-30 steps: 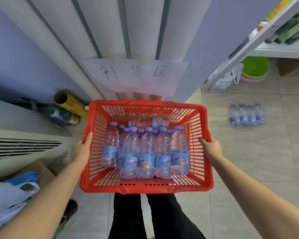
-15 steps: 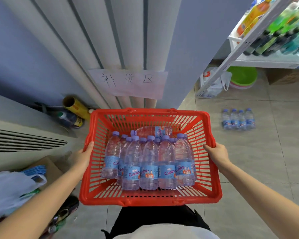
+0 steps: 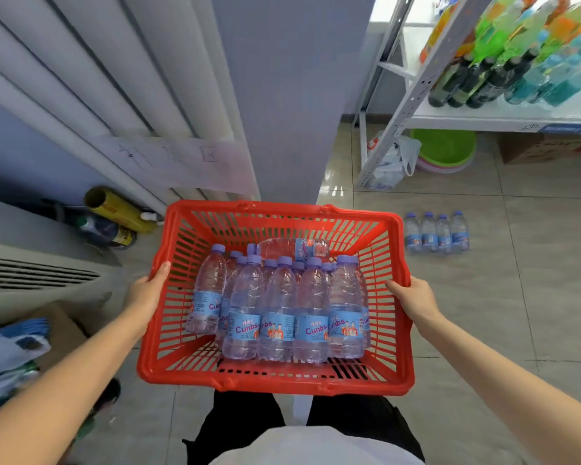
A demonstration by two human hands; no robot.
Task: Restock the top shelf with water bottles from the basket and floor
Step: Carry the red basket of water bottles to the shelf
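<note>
Left hand (image 3: pixel 146 297) and right hand (image 3: pixel 416 298) each grip a side rim of the red basket (image 3: pixel 275 380), held above the floor and filled with water bottles (image 3: pixel 311 317) labelled "Cunbs"; four more bottles (image 3: pixel 436 233) stand on the floor (image 3: pixel 534 297).

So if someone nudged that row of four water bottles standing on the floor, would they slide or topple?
The four bottles are tall, narrow and upright, so they would probably tip. They look full, which may steady them a little. The tiled floor looks glossy, so a low push might slide them instead.
</note>
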